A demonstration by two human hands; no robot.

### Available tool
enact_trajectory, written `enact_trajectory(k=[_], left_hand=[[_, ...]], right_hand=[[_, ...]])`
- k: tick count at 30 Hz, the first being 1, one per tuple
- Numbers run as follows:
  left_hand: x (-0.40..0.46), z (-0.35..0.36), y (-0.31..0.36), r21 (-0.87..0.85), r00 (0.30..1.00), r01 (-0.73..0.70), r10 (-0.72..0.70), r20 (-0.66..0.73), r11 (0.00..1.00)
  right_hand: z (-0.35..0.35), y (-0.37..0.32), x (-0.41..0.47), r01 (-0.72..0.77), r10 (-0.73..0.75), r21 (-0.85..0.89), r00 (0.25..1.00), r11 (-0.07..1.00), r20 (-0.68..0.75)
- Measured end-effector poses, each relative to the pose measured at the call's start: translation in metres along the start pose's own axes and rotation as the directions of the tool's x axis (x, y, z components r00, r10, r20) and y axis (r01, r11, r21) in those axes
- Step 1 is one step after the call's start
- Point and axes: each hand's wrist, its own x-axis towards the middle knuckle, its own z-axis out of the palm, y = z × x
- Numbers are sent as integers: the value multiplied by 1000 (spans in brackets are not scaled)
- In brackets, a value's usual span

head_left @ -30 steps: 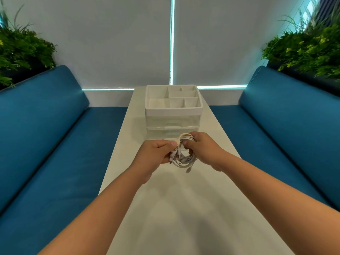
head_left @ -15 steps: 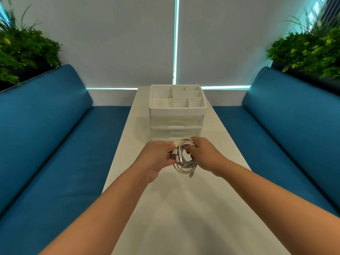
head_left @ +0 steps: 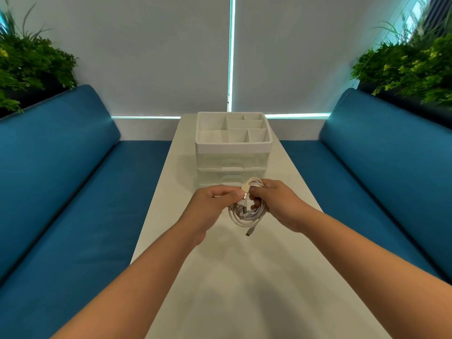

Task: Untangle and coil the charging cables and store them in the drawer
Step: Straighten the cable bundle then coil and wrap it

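A bundle of white charging cables (head_left: 247, 215) hangs in loops between my two hands above the white table (head_left: 244, 277). My left hand (head_left: 210, 209) pinches a cream plug at the top of the bundle. Gripping the coils from the right is my right hand (head_left: 276, 204). One plug dangles below the loops. Just behind the hands stands a clear drawer unit (head_left: 232, 167) with two shut drawers and a white divided tray on top.
Blue sofas run along both sides of the narrow table, one on the left (head_left: 61, 192) and one on the right (head_left: 379, 179). Green plants (head_left: 29, 67) stand behind each sofa back. A white blind covers the window at the far end.
The bundle and both hands stay in front of the drawer unit. My fingers have shifted on the cables, and the cream plug now stands up between the thumbs.
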Motion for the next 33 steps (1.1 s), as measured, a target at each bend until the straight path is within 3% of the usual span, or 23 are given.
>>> enact_trajectory(k=[4,7,13,21,26,33], left_hand=[[0,-4,-8,-175,992,70,-50,118,982],[-1,-2,-16,-274,996,67,-47,79,959],[-3,0,-19,-258,998,53,-43,46,965],[-8,-3,-22,-260,995,-13,37,88,966],[-13,-6,-27,-267,971,-84,139,195,960],[-10,-8,-27,-179,972,-168,193,136,969]], right_hand=[[1,-1,3,-21,17,80,999,997,47],[4,0,3,-65,59,106,997,992,56],[6,0,-3,0,-13,61,977,998,215],[5,-3,1,-94,64,135,975,986,215],[5,-1,3,-107,78,162,982,981,174],[1,-1,2,-25,-13,182,979,983,202]])
